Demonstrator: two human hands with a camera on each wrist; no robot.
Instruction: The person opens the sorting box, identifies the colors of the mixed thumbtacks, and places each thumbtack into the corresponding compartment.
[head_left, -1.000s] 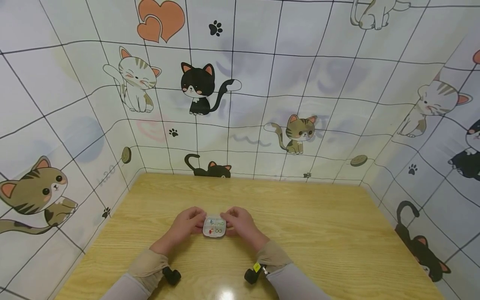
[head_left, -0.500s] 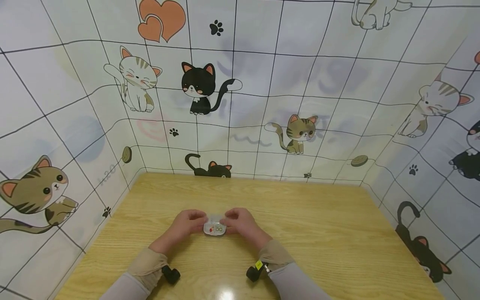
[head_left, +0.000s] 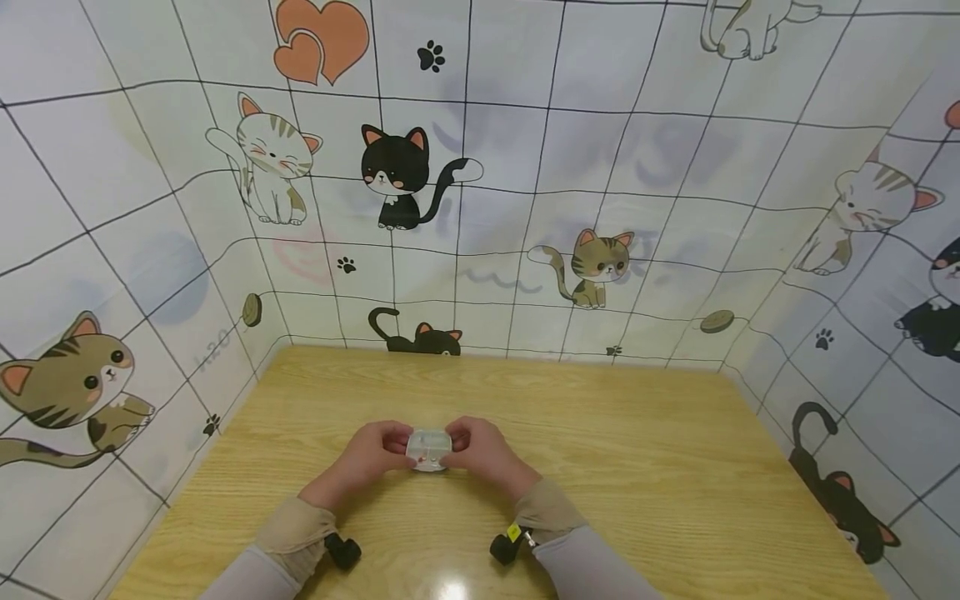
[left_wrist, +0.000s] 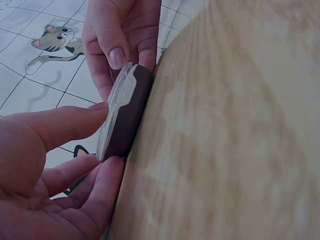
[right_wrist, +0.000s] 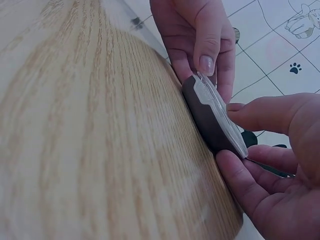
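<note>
A small pill case (head_left: 429, 442) with a divided inside lies flat on the table between both hands. It has a dark base (left_wrist: 132, 112) and a clear lid (left_wrist: 116, 95) lying over it; small red bits show through near its front. My left hand (head_left: 371, 450) grips the left side, thumb on the lid's edge and fingertips low against the base. On the opposite side my right hand (head_left: 486, 454) holds it likewise, its thumb (right_wrist: 260, 114) on the lid and a finger (right_wrist: 237, 170) down by the base.
The wooden table (head_left: 615, 467) spreads around the case on every side. Cat-print cloth walls (head_left: 510, 183) enclose its back and both sides. A small black camera (head_left: 342, 552) is strapped at the left wrist, and another black camera (head_left: 506, 547) at the right.
The clear lid has come down over the compartments, whose colored contents showed plainly before. Both thumbs have shifted from the far corners to the near edge. The case has stayed in place.
</note>
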